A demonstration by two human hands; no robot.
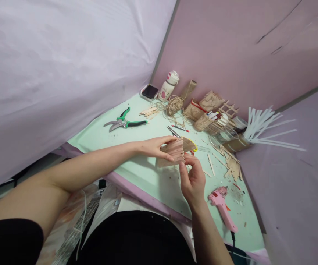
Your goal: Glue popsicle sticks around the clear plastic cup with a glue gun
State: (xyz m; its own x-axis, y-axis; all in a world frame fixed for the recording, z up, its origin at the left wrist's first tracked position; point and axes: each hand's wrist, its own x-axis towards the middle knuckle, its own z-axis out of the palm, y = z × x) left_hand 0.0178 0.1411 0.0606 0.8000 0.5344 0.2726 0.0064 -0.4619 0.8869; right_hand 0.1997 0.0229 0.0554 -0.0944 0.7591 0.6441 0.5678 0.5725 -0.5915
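Observation:
My left hand (156, 147) grips a panel of wooden craft sticks (174, 151) glued side by side, thumb under and fingers over its left end. My right hand (192, 176) comes up from below and pinches the panel's lower right edge with its fingertips. The panel is held just above the mint green table top (136, 140). A yellow-edged thing (194, 145) peeks out behind the panel's right end.
Green-handled cutters (124, 123) lie at the left, a pink glue gun (222, 206) at the near right. Twine (174, 105), a small bottle (167, 85), a phone (149, 92), stick-built holders with pens (212, 116), loose sticks (232, 165) and white glue sticks (269, 129) crowd the back.

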